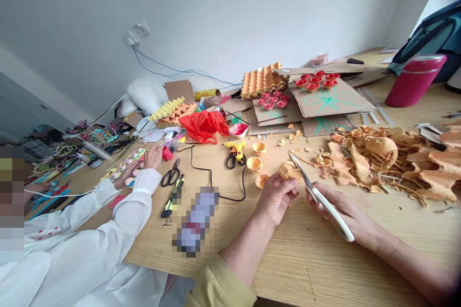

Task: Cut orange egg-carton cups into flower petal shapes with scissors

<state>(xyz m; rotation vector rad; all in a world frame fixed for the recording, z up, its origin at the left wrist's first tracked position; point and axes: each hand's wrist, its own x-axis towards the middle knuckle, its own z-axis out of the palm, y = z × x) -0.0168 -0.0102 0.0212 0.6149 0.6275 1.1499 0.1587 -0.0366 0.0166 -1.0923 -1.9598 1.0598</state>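
Note:
My left hand [275, 199] pinches an orange egg-carton cup [289, 171] above the table. In my right hand [340, 208] is a pair of white-handled scissors [329, 206]; the blades [300, 167] lie against the cup's right edge. Whether the blades are parted is hard to make out. Just beyond my left hand stand two trimmed cups, one nearer [254, 164] and one farther [259, 148], with a flatter cup piece [261, 181] beside my fingers. Torn egg-carton scraps [355, 158] are heaped to the right of the scissors.
A yellow glue gun [235, 149], black scissors [171, 175] and a utility knife [174, 196] lie left of my hands. Red-painted cup flowers [317, 80] sit on cardboard [334, 100] behind. A pink bottle [414, 81] stands back right. A co-worker's white sleeves [126, 211] reach in from the left.

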